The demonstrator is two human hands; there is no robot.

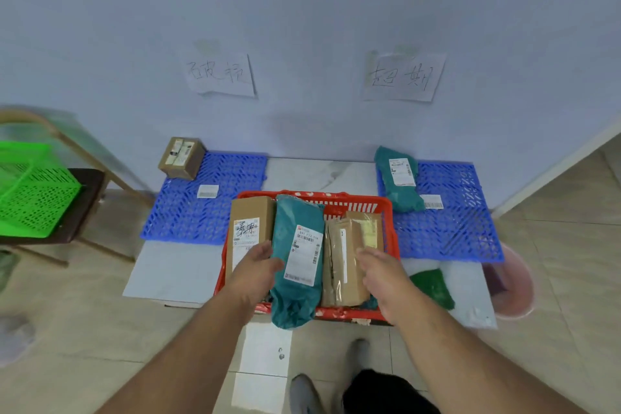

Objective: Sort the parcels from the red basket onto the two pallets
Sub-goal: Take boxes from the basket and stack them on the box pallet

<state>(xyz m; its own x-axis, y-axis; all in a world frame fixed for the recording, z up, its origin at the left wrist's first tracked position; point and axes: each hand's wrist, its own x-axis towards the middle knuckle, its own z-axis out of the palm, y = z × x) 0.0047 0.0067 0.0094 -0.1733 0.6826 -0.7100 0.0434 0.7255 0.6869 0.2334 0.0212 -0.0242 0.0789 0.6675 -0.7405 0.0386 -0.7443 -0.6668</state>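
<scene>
The red basket [353, 202] stands on the floor between two blue pallets. Inside it lie a tall cardboard box [250, 217], a teal mailer bag [295, 255] with a white label, and a taped brown parcel [349, 262]. My left hand [258, 270] rests against the teal bag's left side, over the cardboard box, fingers apart. Over the brown parcel's right edge, my right hand [383, 274] hovers open. The left pallet [208, 208] bears a small cardboard box [181, 157] at its far corner. Another teal bag [398, 178] lies on the right pallet [450, 222].
Paper signs [220, 75] [403, 77] hang on the wall above each pallet. A green basket [32, 188] sits on a chair at the left. A pink bucket [514, 286] and a green bag [433, 287] are at the right. My shoes [304, 393] are below.
</scene>
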